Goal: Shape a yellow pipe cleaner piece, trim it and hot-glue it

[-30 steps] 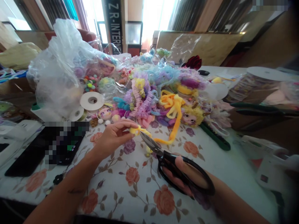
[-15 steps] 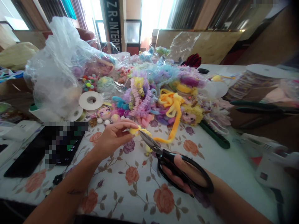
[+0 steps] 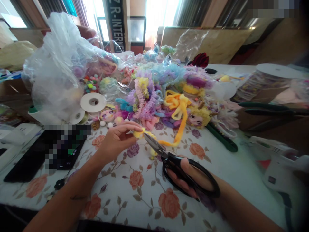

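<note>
My left hand (image 3: 115,141) pinches a small yellow fuzzy piece (image 3: 139,133) above the floral tablecloth (image 3: 135,193). My right hand (image 3: 190,178) has its fingers through the black handles of large scissors (image 3: 178,166), and the blade tips sit right against that yellow piece. A long yellow-orange chenille strip (image 3: 180,124) trails from the piece back into a heap of pastel ruffles, pom-poms and small doll heads (image 3: 159,93).
A big clear plastic bag (image 3: 56,71) of craft bits stands at the left, with white tape rolls (image 3: 93,102) beside it. A dark phone (image 3: 55,151) lies at the left. Green-handled pliers (image 3: 222,138) and a white glue gun (image 3: 277,161) lie at the right.
Both hands and the scissors have stayed almost still; the view has only shifted slightly.
</note>
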Tool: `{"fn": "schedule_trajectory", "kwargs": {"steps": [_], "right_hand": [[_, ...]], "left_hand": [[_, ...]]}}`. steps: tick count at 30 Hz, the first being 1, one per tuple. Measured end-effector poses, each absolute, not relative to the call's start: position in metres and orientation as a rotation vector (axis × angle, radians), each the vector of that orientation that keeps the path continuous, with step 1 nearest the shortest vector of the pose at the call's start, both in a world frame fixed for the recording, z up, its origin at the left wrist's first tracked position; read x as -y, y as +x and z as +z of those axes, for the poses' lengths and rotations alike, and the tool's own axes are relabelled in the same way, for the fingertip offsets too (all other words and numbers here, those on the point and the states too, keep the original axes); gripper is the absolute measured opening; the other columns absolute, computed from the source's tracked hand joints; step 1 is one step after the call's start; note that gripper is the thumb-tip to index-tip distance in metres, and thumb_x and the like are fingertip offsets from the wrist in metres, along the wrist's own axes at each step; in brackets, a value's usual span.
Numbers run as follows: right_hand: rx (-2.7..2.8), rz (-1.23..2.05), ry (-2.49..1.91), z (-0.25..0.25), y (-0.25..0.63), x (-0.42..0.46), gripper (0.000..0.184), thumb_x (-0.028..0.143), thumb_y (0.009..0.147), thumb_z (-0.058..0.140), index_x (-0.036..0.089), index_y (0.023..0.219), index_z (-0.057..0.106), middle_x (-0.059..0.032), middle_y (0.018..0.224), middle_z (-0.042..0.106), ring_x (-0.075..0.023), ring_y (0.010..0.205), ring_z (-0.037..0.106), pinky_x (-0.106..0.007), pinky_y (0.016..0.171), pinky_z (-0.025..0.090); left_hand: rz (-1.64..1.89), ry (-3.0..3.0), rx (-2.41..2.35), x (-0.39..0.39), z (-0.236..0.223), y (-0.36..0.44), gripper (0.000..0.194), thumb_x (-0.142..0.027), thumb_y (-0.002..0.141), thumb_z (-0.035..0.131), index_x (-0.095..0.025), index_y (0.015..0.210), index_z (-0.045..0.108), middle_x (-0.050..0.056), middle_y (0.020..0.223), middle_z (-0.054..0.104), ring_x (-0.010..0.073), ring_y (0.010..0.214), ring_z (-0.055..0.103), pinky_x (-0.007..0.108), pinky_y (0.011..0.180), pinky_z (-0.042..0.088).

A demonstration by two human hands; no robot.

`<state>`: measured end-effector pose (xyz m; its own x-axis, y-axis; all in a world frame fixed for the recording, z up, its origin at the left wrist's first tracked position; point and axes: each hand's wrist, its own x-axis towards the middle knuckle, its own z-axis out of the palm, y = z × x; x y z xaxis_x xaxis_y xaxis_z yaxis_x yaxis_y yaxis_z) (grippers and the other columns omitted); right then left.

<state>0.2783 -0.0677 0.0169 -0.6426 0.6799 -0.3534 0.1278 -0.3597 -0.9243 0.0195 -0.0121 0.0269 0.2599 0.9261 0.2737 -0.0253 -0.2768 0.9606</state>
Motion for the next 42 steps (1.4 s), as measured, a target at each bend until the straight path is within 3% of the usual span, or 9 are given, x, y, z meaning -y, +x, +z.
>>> {"fn": "schedule_trajectory", "kwargs": {"steps": [20,26,34,42], "right_hand": [[1.589,1.987,-1.163,0.013,0.277,0.071,0.065,0.082,0.079,0.042,0.020,0.060,0.043,0.0065,0.043,0.037,-0.0033,0.030,0.029,-0.017,0.027,0.020],[1.513,2.055,-1.116,0.001,0.281,0.073,0.066,0.084,0.077,0.042,0.019,0.067,0.047,0.0066,0.047,0.038,-0.0029,0.033,0.027,-0.018,0.030,0.019],[1.489,2.077,-1.163,0.002,0.287,0.075,0.068,0.084,0.080,0.036,0.018,0.075,0.051,0.0049,0.053,0.044,-0.0036,0.035,0.028,-0.018,0.031,0.020],[1.506,2.073,-1.060,0.016,0.274,0.070,0.065,0.082,0.077,0.046,0.020,0.059,0.042,0.0075,0.042,0.037,-0.0030,0.029,0.028,-0.017,0.027,0.019]], "left_hand": [[1.177,1.547,-0.854,0.011,0.027,0.018,0.021,-0.009,0.077,0.068,-0.021,0.093,0.076,0.008,0.105,0.069,0.0166,0.089,0.066,0.022,0.062,0.052],[1.155,1.518,-0.823,0.010,0.025,0.015,0.022,-0.013,0.079,0.070,-0.022,0.097,0.075,0.008,0.109,0.068,0.0182,0.097,0.065,0.024,0.071,0.054],[1.148,1.525,-0.831,0.010,0.024,0.014,0.020,-0.015,0.078,0.071,-0.022,0.096,0.076,0.008,0.109,0.069,0.0181,0.093,0.066,0.026,0.070,0.055],[1.115,1.552,-0.819,0.009,0.025,0.013,0.021,-0.013,0.079,0.069,-0.024,0.096,0.076,0.007,0.109,0.069,0.0174,0.092,0.066,0.024,0.069,0.055]]}}
